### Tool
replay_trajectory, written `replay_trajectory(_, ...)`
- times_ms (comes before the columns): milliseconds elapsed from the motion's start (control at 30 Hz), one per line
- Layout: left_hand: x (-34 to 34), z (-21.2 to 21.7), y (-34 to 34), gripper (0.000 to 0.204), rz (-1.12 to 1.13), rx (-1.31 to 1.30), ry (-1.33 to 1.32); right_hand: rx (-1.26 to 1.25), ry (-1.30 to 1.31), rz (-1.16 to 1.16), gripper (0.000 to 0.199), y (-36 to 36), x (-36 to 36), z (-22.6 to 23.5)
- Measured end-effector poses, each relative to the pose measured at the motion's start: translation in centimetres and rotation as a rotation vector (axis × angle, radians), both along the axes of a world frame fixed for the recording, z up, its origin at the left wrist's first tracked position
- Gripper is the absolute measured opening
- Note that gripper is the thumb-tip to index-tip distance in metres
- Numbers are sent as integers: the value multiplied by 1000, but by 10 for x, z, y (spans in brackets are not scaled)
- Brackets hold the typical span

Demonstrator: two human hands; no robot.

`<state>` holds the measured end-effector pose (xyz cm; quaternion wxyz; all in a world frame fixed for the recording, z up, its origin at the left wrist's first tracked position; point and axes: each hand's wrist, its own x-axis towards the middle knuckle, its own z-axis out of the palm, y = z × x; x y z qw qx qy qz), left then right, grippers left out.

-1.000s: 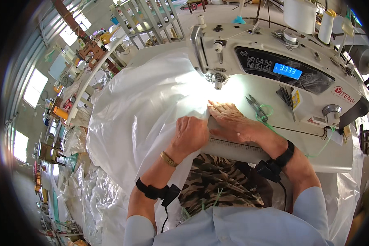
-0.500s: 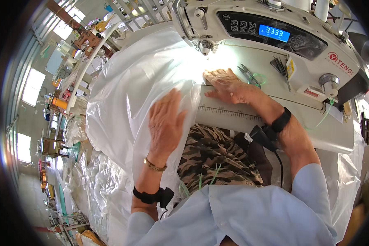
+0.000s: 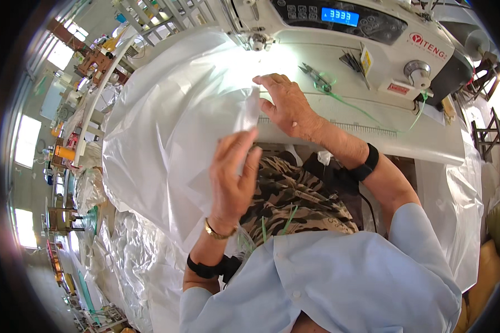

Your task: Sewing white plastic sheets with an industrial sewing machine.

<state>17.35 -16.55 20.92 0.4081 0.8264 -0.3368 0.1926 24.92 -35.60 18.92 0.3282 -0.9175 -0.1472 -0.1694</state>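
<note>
We judge the sewing not yet begun: left hand (image 3: 231,178) and right hand (image 3: 285,105) both pinch the translucent white plastic sheet (image 3: 172,127), its edge short of the white sewing machine's needle (image 3: 256,41).

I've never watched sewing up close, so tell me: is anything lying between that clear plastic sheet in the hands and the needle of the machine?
Nothing visible does. The clear plastic sheet already spreads up to the needle area. The left hand and right hand both grip it. The snips lie off to the right on the machine bed.
</note>
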Motion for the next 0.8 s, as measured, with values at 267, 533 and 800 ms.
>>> replay_trajectory(267,-28,-4,-22,41,-75,-2,25,452,184,33,30,23,-46,5)
replay_trajectory(533,-31,-4,-27,33,-86,118,-19,458,239,27,30,24,-52,-18)
replay_trajectory(800,-37,8,-37,27,-103,297,-72,450,266,31,27,20,-61,-34)
